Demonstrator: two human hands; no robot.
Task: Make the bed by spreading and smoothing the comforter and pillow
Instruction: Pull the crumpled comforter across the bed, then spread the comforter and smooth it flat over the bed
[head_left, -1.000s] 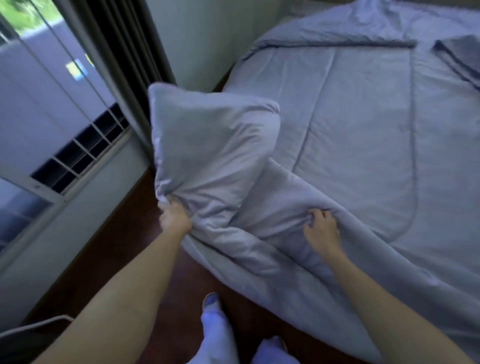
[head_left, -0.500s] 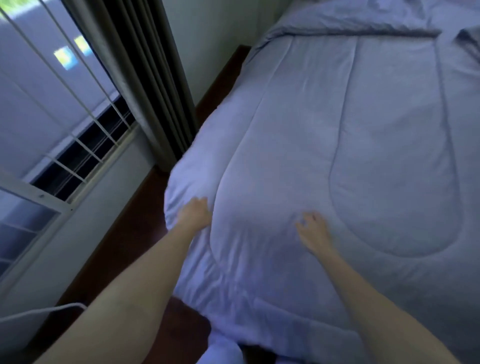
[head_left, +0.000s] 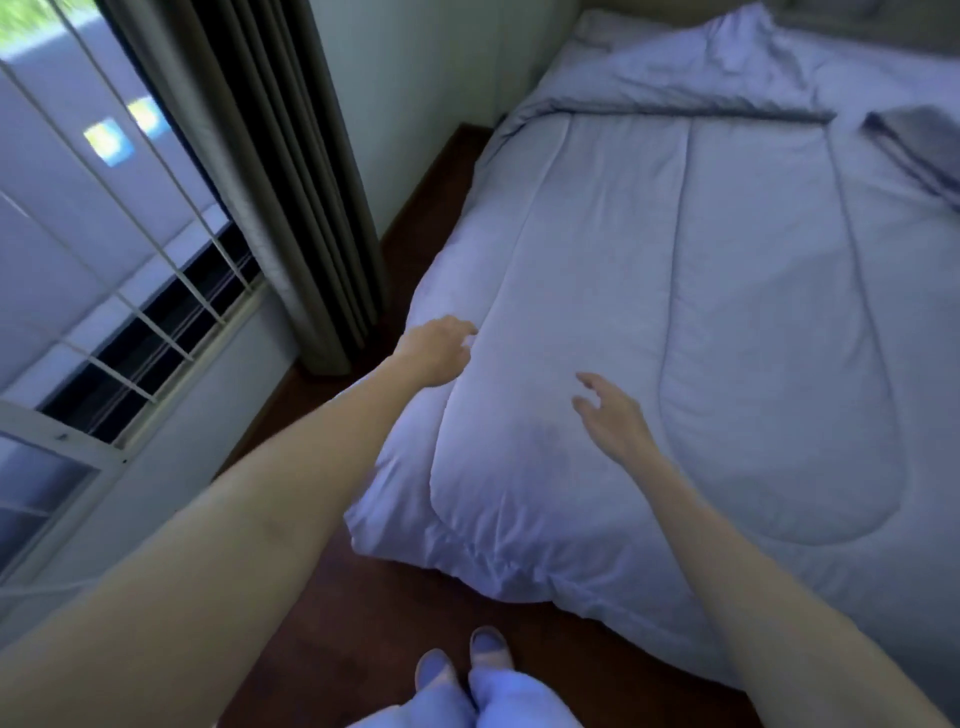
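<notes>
Right hand (head_left: 608, 415) lifted off comforter (head_left: 727, 312) since pressing; fingers spread, released. Left hand (head_left: 436, 353) relaxed, fingertips touching comforter's side, gripping nothing.

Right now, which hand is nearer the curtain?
The left hand, at the comforter edge on the side of the curtain; the right hand is farther in over the comforter, fingers spread.
</notes>
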